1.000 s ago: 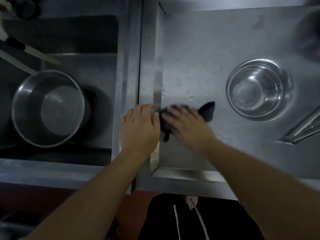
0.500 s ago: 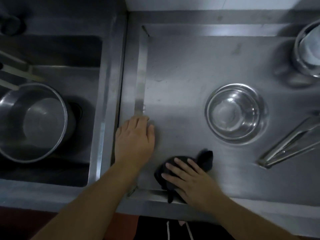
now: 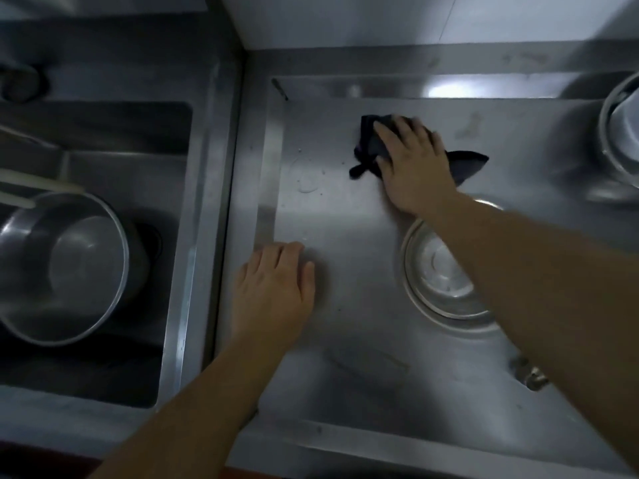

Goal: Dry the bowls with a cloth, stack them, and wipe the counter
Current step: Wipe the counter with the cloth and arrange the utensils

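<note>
Since half a second ago the right hand has swept the dark, crumpled cloth from the near edge of the stainless-steel surface up toward its far rim, and the view has shifted with it, so the forearm now crosses over the shallow, round steel bowl.

The right hand lies flat on the cloth with fingers spread and nearly straight, pressing it down rather than gripping it; a flat palm likely spreads pressure so more fabric meets the metal on each stroke. A corner of the cloth trails out to the right of the hand.

The left hand rests palm down on the surface near its left ridge, fingers together and straight, holding nothing. It looks placed to brace the body during the long reach.

Water droplets and a faint ring mark sit just left of the cloth, so that patch appears not yet wiped. The bowl stands upright on the surface, apart from the cloth, probably set there to dry. A large steel pot sits in the sink to the left, and another steel vessel shows at the right edge.
</note>
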Available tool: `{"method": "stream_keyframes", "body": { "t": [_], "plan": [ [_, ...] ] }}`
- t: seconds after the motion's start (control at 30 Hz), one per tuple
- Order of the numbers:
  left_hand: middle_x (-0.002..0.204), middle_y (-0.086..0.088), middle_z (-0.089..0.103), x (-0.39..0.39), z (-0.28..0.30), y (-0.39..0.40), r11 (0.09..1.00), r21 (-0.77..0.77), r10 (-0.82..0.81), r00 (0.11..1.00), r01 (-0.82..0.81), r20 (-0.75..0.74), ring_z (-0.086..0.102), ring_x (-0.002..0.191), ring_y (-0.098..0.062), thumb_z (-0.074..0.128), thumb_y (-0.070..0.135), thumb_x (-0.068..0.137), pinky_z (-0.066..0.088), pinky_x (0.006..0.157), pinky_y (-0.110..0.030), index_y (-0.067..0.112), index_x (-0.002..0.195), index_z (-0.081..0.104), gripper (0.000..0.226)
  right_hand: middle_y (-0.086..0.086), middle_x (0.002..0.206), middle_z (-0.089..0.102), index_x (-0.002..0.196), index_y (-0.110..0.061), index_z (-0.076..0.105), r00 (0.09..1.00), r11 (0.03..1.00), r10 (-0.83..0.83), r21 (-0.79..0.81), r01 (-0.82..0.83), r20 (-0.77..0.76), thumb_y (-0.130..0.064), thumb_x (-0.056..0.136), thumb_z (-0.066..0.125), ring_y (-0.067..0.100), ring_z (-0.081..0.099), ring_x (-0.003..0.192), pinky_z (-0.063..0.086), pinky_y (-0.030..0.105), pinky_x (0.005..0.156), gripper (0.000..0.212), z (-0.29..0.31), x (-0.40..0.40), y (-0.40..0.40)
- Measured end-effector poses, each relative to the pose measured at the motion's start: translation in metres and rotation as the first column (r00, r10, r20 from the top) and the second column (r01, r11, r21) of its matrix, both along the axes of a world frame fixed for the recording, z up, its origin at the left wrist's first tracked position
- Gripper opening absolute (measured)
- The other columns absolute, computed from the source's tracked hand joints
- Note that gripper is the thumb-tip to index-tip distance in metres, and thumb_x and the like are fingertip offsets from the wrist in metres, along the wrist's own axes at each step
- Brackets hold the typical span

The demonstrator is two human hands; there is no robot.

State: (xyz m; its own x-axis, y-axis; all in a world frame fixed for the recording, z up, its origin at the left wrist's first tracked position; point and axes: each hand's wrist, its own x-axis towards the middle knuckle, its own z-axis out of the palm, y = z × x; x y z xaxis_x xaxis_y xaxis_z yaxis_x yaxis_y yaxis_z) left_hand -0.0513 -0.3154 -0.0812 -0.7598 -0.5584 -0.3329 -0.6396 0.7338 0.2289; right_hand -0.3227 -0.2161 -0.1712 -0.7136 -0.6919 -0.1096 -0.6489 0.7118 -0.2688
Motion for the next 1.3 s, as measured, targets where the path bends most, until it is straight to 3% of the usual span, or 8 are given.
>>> {"method": "stream_keyframes", "body": {
  "t": [0.3,0.4,0.5,0.6,0.9,1.07,1.17,1.3],
  "plan": [
    [0.135,-0.007,0.063,-0.036,-0.006,-0.024,0.998,-0.052,0.021,1.000,-0.020,0.015,0.057,0.126,-0.031,0.051,0.037,0.106,0.044,0.104,-0.047,0.018,0.138,0.061,0.038,0.002,0.167,0.039,0.158,-0.029,0.044,0.766,0.765,0.643,-0.031,-0.643,-0.016,-0.044,0.106,0.044,0.028,0.033,0.156,0.024,0.048,0.127,0.054,-0.012,0.050,0.040],
    [0.139,-0.007,0.061,-0.041,-0.008,-0.040,0.997,-0.070,0.042,0.999,-0.043,-0.012,0.056,0.129,-0.031,0.043,0.043,0.105,0.045,0.106,-0.050,0.019,0.140,0.059,0.045,0.015,0.162,0.044,0.157,-0.017,0.046,0.990,0.990,0.100,-0.092,-0.109,-0.095,-0.035,0.106,0.048,0.039,0.041,0.149,0.029,0.051,0.122,0.054,-0.010,-0.011,0.026],
    [0.137,-0.006,0.060,-0.040,-0.009,-0.052,0.996,-0.072,0.053,0.998,-0.055,-0.036,0.056,0.124,-0.029,0.030,0.049,0.104,0.048,0.104,-0.048,0.020,0.138,0.057,0.052,0.011,0.174,0.017,0.166,-0.022,0.021,0.897,0.894,-0.442,-0.096,0.438,-0.024,-0.036,0.110,0.037,0.036,0.016,0.160,0.012,0.054,0.128,0.061,-0.004,-0.036,-0.011],
    [0.131,-0.006,0.061,-0.036,-0.010,-0.061,0.995,-0.076,0.064,0.997,-0.068,-0.050,0.058,0.120,-0.028,0.031,0.045,0.105,0.049,0.100,-0.045,0.019,0.135,0.057,0.048,0.010,0.176,0.007,0.168,-0.023,0.011,0.792,0.788,-0.610,-0.089,0.609,0.013,-0.034,0.110,0.035,0.036,0.007,0.161,0.006,0.055,0.129,0.064,-0.005,-0.020,-0.069],
    [0.136,-0.004,0.059,-0.025,0.000,-0.089,0.991,-0.113,0.071,0.996,-0.076,-0.050,0.055,0.125,-0.027,0.047,0.037,0.107,0.043,0.103,-0.045,0.020,0.137,0.058,0.035,0.007,0.167,0.038,0.160,-0.023,0.039,0.975,0.965,0.219,-0.156,-0.211,0.035,-0.038,0.104,0.044,0.034,0.030,0.155,0.016,0.051,0.126,0.058,-0.013,0.108,-0.108],
    [0.141,-0.003,0.057,-0.031,-0.001,-0.095,0.992,-0.087,0.090,0.994,-0.096,-0.069,0.051,0.131,-0.026,0.046,0.036,0.107,0.039,0.108,-0.043,0.021,0.141,0.056,0.038,-0.001,0.168,0.036,0.156,-0.034,0.044,0.606,0.606,0.796,-0.041,-0.795,0.017,-0.047,0.097,0.048,0.033,0.030,0.155,0.009,0.051,0.125,0.061,-0.025,0.198,0.012],
    [0.140,-0.003,0.057,-0.030,-0.004,-0.097,0.990,-0.090,0.101,0.990,-0.110,-0.096,0.051,0.131,-0.026,0.048,0.035,0.107,0.039,0.107,-0.042,0.020,0.140,0.057,0.037,-0.004,0.167,0.038,0.158,-0.037,0.043,0.472,0.473,0.881,0.018,-0.881,-0.027,-0.048,0.095,0.054,0.028,0.033,0.155,0.014,0.049,0.127,0.065,-0.031,0.201,0.032],
    [0.137,-0.002,0.059,-0.021,-0.003,-0.099,0.987,-0.098,0.111,0.985,-0.124,-0.131,0.052,0.128,-0.026,0.049,0.034,0.107,0.040,0.104,-0.043,0.022,0.138,0.058,0.034,0.003,0.162,0.042,0.154,-0.032,0.043,0.769,0.770,0.638,0.015,-0.638,-0.040,-0.041,0.096,0.058,0.034,0.039,0.147,0.031,0.054,0.117,0.061,-0.031,0.115,-0.041]
  ]
}}
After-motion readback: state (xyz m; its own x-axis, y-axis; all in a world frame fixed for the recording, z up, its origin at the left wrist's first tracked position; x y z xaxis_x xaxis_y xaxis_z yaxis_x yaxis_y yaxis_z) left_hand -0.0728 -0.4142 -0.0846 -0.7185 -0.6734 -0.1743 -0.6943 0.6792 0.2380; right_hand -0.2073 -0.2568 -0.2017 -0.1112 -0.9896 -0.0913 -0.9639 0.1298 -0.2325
